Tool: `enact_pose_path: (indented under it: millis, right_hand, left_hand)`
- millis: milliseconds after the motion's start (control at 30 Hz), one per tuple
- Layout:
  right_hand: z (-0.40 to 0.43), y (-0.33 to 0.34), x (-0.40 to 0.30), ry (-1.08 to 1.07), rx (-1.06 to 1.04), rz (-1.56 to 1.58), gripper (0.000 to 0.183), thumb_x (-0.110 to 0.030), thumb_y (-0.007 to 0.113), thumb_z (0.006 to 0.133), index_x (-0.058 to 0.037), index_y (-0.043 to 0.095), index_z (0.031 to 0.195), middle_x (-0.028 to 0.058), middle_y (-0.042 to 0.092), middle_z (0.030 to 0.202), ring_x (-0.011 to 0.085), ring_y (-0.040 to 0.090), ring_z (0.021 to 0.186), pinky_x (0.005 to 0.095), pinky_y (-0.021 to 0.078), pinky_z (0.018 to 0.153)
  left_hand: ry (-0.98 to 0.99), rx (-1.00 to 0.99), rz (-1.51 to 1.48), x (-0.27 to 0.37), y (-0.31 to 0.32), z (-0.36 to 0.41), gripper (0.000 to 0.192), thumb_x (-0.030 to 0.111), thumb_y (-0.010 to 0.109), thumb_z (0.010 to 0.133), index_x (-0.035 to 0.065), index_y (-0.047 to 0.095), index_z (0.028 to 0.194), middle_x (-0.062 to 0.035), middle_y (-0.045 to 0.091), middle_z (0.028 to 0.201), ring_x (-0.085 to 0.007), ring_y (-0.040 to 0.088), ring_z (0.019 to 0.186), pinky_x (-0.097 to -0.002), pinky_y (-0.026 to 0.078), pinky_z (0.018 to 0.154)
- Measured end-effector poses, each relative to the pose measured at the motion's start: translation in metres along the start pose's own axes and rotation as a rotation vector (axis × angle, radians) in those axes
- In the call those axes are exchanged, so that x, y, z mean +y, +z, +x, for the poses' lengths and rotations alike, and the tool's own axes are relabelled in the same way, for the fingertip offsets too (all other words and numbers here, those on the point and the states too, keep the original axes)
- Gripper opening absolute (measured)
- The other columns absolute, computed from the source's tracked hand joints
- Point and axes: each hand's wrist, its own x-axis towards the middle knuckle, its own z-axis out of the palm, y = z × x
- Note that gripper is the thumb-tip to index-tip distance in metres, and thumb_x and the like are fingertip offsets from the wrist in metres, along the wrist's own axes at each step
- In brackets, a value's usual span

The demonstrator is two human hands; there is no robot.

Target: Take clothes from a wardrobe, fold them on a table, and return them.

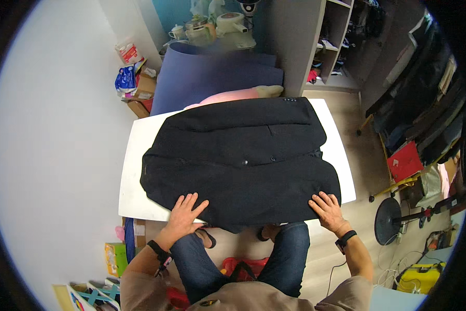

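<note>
A black suit jacket [233, 186] lies front side up on a white table [133, 194], its shoulder end to the left and its hem to the right. Two buttons show along the front opening, and one sleeve with cuff buttons runs along the far side. Some of the near fabric hangs past the table's front edge. My left hand [184, 215] rests on the jacket's near edge at left, fingers spread. Near the hem corner, my right hand [328, 213] lies on the fabric with its fingertips on top. Its thumb is not clearly visible.
Beyond the table, a leg in pink [233, 94] rests by a blue padded surface [201, 74]. Clothes hang on a rolling rack [411, 179] at right, near a round black stand base [387, 221]. Cardboard boxes [145, 87] stand by the left wall. A red container [248, 266] sits below me.
</note>
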Motion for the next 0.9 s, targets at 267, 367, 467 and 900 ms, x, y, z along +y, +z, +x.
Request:
enact_pose_path:
  millis: [267,367,467,900]
  right_hand:
    - [0.029,-0.044,0.028,0.061,0.094,0.450,0.041,0.008,0.060,0.058,-0.0042,0.065,0.097,0.0105,0.068,0.094,0.0273,0.065,0.086,0.0370,0.0498,0.079]
    - [0.054,-0.062,0.054,0.477,-0.129,0.755,0.033,0.006,0.060,0.059,-0.0034,0.064,0.091,0.0124,0.062,0.071,0.0205,0.060,0.065,0.0326,0.0488,0.062]
    - [0.109,-0.093,0.069,0.878,-0.436,0.834,0.032,0.002,0.067,0.062,0.0002,0.064,0.094,0.0085,0.062,0.071,0.0168,0.058,0.065,0.0316,0.0486,0.062]
    - [0.125,-0.030,0.077,0.731,0.032,0.314,0.026,-0.020,0.077,0.074,-0.0009,0.069,0.090,0.0155,0.070,0.084,0.0312,0.067,0.077,0.0393,0.0521,0.073]
  left_hand:
    - [0.058,0.235,-0.061,-0.016,0.015,0.005,0.054,0.043,0.073,0.073,0.0115,0.062,0.116,-0.0174,0.058,0.122,-0.0352,0.053,0.115,-0.0505,0.039,0.098]
    - [-0.044,0.250,-0.193,-0.022,0.006,0.017,0.038,0.038,0.071,0.075,0.0076,0.068,0.097,-0.0160,0.066,0.102,-0.0338,0.061,0.098,-0.0479,0.045,0.086]
    - [-0.389,0.081,-0.349,-0.032,-0.012,0.047,0.037,0.039,0.066,0.081,0.0021,0.067,0.074,-0.0209,0.064,0.071,-0.0374,0.064,0.071,-0.0462,0.049,0.067]
    - [-0.540,-0.061,-0.054,-0.017,-0.012,0.096,0.022,0.021,0.060,0.082,-0.0001,0.064,0.088,-0.0210,0.067,0.079,-0.0351,0.067,0.082,-0.0459,0.051,0.078]
